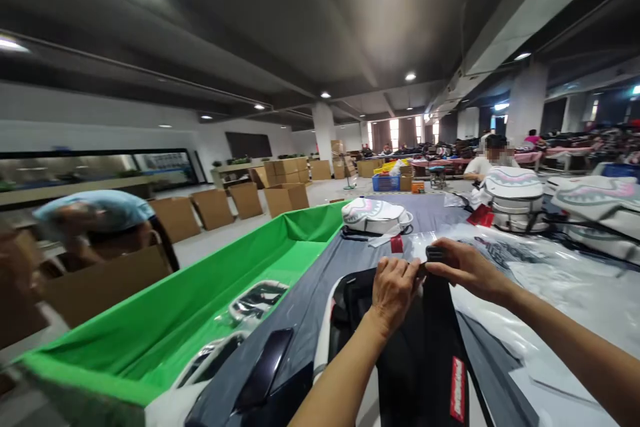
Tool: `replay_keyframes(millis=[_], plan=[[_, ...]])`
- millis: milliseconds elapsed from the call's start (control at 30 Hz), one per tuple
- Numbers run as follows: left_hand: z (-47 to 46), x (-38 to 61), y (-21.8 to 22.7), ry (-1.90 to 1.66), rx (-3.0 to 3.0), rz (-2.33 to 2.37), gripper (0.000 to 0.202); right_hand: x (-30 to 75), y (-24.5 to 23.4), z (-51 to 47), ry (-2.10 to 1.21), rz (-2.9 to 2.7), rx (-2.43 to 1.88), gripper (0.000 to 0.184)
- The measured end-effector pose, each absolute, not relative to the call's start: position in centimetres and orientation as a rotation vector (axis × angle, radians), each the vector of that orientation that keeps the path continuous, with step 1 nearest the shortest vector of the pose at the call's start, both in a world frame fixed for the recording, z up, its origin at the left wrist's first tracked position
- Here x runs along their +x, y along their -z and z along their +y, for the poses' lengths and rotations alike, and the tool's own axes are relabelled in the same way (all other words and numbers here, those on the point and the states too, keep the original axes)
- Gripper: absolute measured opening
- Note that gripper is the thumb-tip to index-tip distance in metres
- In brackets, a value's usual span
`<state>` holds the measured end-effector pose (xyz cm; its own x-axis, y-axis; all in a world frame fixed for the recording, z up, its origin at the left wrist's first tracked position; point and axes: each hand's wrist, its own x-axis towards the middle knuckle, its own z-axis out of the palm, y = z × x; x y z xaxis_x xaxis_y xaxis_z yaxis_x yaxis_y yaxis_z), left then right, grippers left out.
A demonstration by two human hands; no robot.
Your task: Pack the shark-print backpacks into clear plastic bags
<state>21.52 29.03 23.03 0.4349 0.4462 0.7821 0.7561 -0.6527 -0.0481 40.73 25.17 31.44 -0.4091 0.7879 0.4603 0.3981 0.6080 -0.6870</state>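
Note:
In front of me lies a backpack (363,280) with its black back side up and white edges showing. A wide black shoulder strap (417,360) with a red label (457,388) runs toward me. My left hand (395,290) is closed on the strap's far end, its fingers bent over it. Close beside it, my right hand (465,270) pinches a black plastic buckle (436,253) at the same end. The fingertips of both hands nearly meet, and the webbing between them is mostly hidden.
A green-lined bin (200,293) on the left holds bagged packs. White backpacks (373,215) stand along the grey-covered table (425,207). Clear plastic bags (560,280) spread on the right. A dark phone (265,367) lies nearby. One person (100,220) bends over cartons; another (493,157) sits beyond.

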Motion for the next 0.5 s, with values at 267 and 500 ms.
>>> replay_keyframes(millis=[267,500], plan=[[23.1,22.3,-18.3,2.165,-3.068,-1.638,0.012,39.4,-28.7,30.0,-0.735,-2.028,-0.928,0.061],[15.0,20.2,-14.7,2.324,-3.15,-2.217,0.041,36.1,-21.8,38.1,-0.568,-2.166,-1.081,0.071]])
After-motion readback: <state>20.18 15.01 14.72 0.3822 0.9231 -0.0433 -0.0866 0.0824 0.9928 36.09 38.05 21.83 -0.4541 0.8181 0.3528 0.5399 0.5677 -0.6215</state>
